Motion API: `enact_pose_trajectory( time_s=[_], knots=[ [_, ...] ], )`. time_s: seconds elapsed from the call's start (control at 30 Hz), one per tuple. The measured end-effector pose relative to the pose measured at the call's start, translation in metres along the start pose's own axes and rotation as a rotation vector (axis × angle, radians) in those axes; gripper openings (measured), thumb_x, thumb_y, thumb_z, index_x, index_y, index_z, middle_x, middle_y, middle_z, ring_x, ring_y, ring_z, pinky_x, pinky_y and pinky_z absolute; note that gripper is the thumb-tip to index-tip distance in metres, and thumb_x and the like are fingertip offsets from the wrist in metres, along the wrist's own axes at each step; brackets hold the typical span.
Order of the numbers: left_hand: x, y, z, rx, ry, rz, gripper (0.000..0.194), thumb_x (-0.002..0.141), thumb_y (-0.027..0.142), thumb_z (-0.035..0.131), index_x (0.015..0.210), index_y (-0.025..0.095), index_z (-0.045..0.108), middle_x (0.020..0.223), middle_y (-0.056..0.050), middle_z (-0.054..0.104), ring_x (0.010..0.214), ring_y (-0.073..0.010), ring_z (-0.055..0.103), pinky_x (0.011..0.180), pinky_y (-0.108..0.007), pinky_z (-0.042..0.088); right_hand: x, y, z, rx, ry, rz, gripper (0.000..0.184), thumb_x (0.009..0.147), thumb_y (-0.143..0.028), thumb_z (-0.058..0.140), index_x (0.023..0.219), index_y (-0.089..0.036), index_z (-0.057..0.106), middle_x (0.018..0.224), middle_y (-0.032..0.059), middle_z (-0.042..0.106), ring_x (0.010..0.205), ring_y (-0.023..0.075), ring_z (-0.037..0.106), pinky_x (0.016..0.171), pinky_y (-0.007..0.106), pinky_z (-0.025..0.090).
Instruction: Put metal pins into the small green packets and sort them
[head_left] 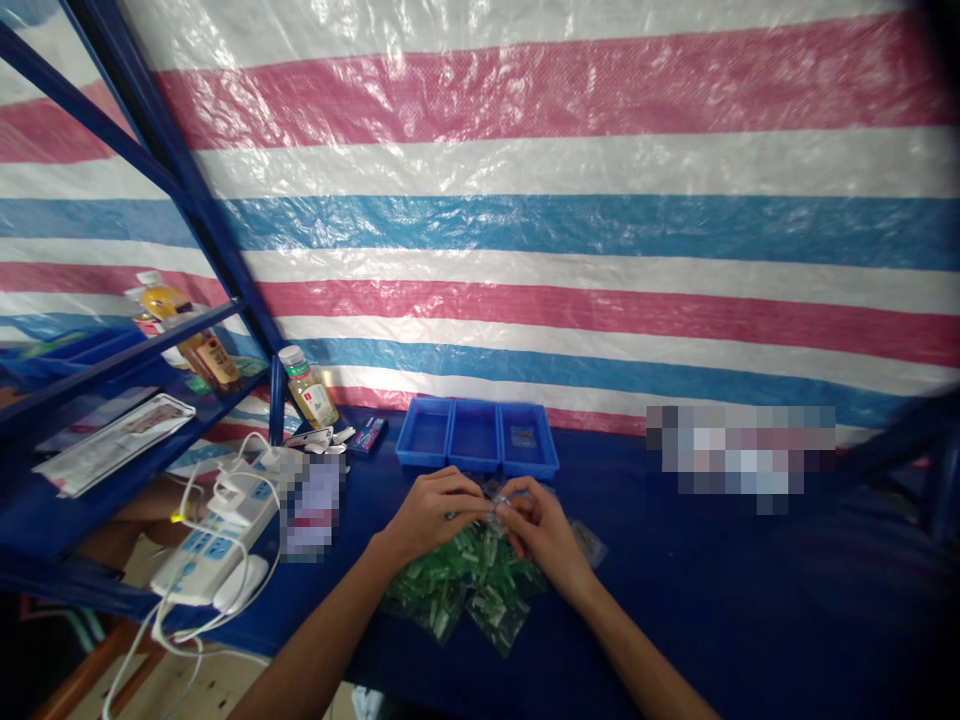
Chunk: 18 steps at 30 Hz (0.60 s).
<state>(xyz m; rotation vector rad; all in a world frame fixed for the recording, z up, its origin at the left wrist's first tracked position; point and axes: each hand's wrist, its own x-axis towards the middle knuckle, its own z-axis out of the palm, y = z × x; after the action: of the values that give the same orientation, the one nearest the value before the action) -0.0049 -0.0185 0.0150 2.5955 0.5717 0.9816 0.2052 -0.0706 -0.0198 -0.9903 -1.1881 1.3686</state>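
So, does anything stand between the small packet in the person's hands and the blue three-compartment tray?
Nothing visible does. The clear plastic packet, pinched by the left hand and right hand, sits just in front of the blue tray. The green packets lie nearer the person, away from the tray.

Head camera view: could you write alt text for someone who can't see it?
The left hand and right hand pinch a small clear packet above a pile of green-filled plastic bags on a dark blue table. A blue three-compartment tray sits beyond, against a striped tarpaulin.

Head-worn view, forward and down onto the left hand (431,515) and right hand (544,530)
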Motion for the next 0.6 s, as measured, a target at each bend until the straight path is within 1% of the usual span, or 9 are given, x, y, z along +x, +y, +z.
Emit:
enact_pose_trajectory(
  time_s=[0.1,0.13,0.2,0.27,0.3,0.37,0.4,0.5,0.6],
  knots=[
    [0.000,0.001,0.001,-0.014,-0.004,0.009,0.016,0.099,0.023,0.061,0.103,0.022,0.077,0.098,-0.008,0.075,0.091,-0.0187,0.065,0.082,-0.033,0.051,-0.005,0.000,0.003,-0.032,-0.009,-0.002,0.038,0.090,-0.060,0.065,0.104,-0.026,0.054,0.060,-0.0071,0.056,0.035,0.0103,0.042,0.038,0.021,0.024],
    [0.000,0.002,0.000,-0.021,0.002,-0.003,0.015,0.099,0.023,0.061,0.101,0.021,0.076,0.098,-0.008,0.075,0.091,-0.0190,0.065,0.083,-0.033,0.051,-0.007,-0.001,0.002,-0.084,0.005,-0.022,0.037,0.094,-0.060,0.058,0.106,-0.026,0.056,0.061,-0.0059,0.057,0.037,0.0117,0.043,0.039,0.022,0.026],
    [0.002,0.005,-0.002,-0.042,0.028,-0.053,0.014,0.100,0.023,0.059,0.099,0.018,0.072,0.095,-0.008,0.074,0.091,-0.0193,0.064,0.084,-0.034,0.050,-0.010,-0.004,0.001,-0.262,0.049,-0.120,0.036,0.100,-0.057,0.049,0.108,-0.025,0.062,0.068,-0.0013,0.061,0.048,0.0157,0.052,0.045,0.026,0.036],
    [0.003,0.006,-0.004,-0.065,0.049,-0.119,0.013,0.101,0.023,0.057,0.097,0.017,0.068,0.093,-0.009,0.071,0.091,-0.0195,0.062,0.084,-0.033,0.050,-0.013,-0.007,-0.002,-0.476,0.068,-0.259,0.032,0.100,-0.052,0.052,0.110,-0.025,0.068,0.085,0.0044,0.067,0.067,0.0200,0.062,0.059,0.030,0.047],
    [0.002,0.006,-0.005,-0.076,0.052,-0.149,0.013,0.101,0.023,0.057,0.096,0.016,0.066,0.093,-0.009,0.070,0.092,-0.0195,0.062,0.083,-0.032,0.049,-0.013,-0.008,-0.003,-0.553,0.065,-0.309,0.030,0.098,-0.049,0.057,0.111,-0.025,0.069,0.094,0.0062,0.069,0.071,0.0209,0.063,0.065,0.032,0.049],
    [0.001,0.005,-0.005,-0.085,0.047,-0.193,0.012,0.101,0.023,0.056,0.096,0.016,0.064,0.093,-0.008,0.068,0.090,-0.0187,0.061,0.079,-0.029,0.049,-0.014,-0.008,-0.003,-0.616,0.055,-0.360,0.028,0.096,-0.045,0.064,0.115,-0.026,0.070,0.108,0.0083,0.070,0.071,0.0203,0.064,0.068,0.034,0.051],
    [0.000,0.003,-0.005,-0.082,0.040,-0.210,0.012,0.101,0.023,0.056,0.095,0.016,0.064,0.091,-0.007,0.067,0.087,-0.0178,0.060,0.076,-0.028,0.048,-0.014,-0.007,-0.002,-0.622,0.051,-0.370,0.027,0.095,-0.044,0.064,0.115,-0.026,0.070,0.111,0.0085,0.070,0.071,0.0202,0.064,0.068,0.034,0.052],
    [-0.003,0.000,0.000,-0.052,0.023,-0.250,0.011,0.099,0.025,0.060,0.093,0.016,0.064,0.082,-0.003,0.063,0.075,-0.0143,0.057,0.070,-0.025,0.045,-0.014,0.000,0.001,-0.618,0.062,-0.369,0.025,0.099,-0.043,0.060,0.113,-0.025,0.070,0.105,0.0080,0.074,0.075,0.0225,0.069,0.067,0.033,0.053],
    [-0.005,-0.001,0.004,-0.039,0.023,-0.266,0.012,0.098,0.028,0.063,0.093,0.017,0.064,0.080,-0.001,0.062,0.071,-0.0126,0.056,0.068,-0.024,0.044,-0.013,0.009,0.002,-0.566,0.100,-0.321,0.028,0.101,-0.042,0.056,0.119,-0.022,0.062,0.096,0.0074,0.076,0.071,0.0217,0.070,0.063,0.032,0.053]
  ],
)
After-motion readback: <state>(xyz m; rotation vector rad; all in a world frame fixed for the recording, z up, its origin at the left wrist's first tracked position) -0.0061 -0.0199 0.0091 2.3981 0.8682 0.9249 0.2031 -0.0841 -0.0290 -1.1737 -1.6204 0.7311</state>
